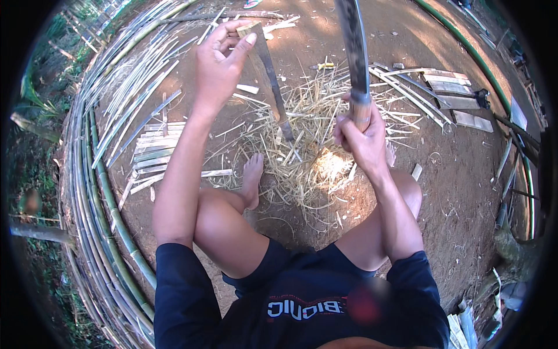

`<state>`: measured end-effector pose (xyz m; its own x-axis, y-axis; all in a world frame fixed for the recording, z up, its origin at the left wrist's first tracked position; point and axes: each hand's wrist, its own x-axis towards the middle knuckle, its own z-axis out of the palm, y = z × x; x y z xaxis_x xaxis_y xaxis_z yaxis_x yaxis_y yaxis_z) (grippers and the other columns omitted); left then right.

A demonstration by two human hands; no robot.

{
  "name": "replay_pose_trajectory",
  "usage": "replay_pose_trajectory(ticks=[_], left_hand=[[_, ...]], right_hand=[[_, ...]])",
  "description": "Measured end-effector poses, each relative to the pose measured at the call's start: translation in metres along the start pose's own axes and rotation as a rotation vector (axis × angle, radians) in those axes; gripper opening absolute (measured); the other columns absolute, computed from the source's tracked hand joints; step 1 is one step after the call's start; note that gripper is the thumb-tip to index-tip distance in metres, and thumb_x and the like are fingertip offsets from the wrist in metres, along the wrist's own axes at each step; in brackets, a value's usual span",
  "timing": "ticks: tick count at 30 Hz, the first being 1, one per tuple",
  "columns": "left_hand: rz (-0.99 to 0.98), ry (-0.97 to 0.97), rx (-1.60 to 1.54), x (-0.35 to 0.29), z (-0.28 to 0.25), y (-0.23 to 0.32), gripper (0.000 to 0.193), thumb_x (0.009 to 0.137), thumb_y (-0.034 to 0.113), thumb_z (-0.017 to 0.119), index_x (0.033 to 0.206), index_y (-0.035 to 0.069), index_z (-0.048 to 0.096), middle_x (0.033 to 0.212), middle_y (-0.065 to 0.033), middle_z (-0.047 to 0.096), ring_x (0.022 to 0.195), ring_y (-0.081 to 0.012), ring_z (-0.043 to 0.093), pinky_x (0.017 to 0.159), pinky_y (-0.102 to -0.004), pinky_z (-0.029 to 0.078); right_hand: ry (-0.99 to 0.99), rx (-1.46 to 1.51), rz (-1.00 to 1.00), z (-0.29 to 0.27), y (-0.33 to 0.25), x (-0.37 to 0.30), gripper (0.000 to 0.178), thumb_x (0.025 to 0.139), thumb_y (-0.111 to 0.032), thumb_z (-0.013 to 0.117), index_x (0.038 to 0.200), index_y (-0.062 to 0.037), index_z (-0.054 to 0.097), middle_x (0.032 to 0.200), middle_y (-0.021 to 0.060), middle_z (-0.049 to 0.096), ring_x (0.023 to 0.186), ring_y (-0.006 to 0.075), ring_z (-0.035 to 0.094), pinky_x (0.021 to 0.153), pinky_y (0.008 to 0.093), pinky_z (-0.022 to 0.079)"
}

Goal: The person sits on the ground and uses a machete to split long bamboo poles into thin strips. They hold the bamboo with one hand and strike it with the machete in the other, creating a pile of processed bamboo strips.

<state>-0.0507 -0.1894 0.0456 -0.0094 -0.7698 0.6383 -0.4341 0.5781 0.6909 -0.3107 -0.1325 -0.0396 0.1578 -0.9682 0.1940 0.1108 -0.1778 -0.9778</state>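
Up front on the left, my left hand [220, 67] pinches the top end of a long split bamboo slat [272, 78] between thumb and fingers. The slat slopes down and to the right, its lower end over a heap of pale shavings [314, 168]. My right hand [366, 136] is wrapped round the wooden handle of a machete [354, 52]. Its blade points up and away, apart from the slat, and its tip reaches the upper picture edge. My bare foot [252, 177] rests on the dirt at the left of the heap.
Short bamboo slats [156, 148] lie in a stack on the left. Beyond them spread many thin strips [131, 99], with long green bamboo poles [102, 186] along the left side. More split pieces [450, 87] lie at the right, near a long green pole [465, 43].
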Motion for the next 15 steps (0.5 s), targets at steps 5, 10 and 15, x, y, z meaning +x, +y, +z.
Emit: replay_pose_trajectory(ticks=[5, 10, 15], left_hand=[[0.05, -0.005, 0.006, -0.004, 0.005, 0.012, 0.03, 0.091, 0.014, 0.067, 0.117, 0.001, 0.061, 0.091, -0.0029, 0.064, 0.082, -0.0076, 0.059, 0.075, -0.0221, 0.047], [0.044, -0.044, 0.039, -0.006, 0.007, 0.023, 0.028, 0.091, 0.015, 0.067, 0.115, 0.001, 0.064, 0.09, -0.0028, 0.065, 0.081, -0.0076, 0.06, 0.075, -0.0223, 0.047], [0.052, -0.074, 0.097, -0.007, 0.009, 0.019, 0.026, 0.092, 0.016, 0.066, 0.113, 0.001, 0.066, 0.088, -0.0024, 0.066, 0.078, -0.0074, 0.06, 0.071, -0.0222, 0.047]], right_hand=[[-0.043, -0.064, -0.052, 0.011, 0.014, -0.016, 0.016, 0.087, -0.011, 0.066, 0.098, -0.0055, 0.057, 0.069, -0.0003, 0.057, 0.063, 0.0053, 0.052, 0.055, 0.0253, 0.043], [-0.041, -0.221, -0.093, 0.016, 0.002, -0.015, 0.017, 0.088, -0.016, 0.066, 0.094, -0.0046, 0.056, 0.071, 0.0007, 0.058, 0.065, 0.008, 0.053, 0.058, 0.0273, 0.044], [-0.034, -0.131, -0.016, 0.018, 0.009, -0.006, 0.022, 0.085, -0.019, 0.069, 0.093, -0.003, 0.056, 0.066, 0.0018, 0.057, 0.056, 0.0077, 0.052, 0.05, 0.0257, 0.041]])
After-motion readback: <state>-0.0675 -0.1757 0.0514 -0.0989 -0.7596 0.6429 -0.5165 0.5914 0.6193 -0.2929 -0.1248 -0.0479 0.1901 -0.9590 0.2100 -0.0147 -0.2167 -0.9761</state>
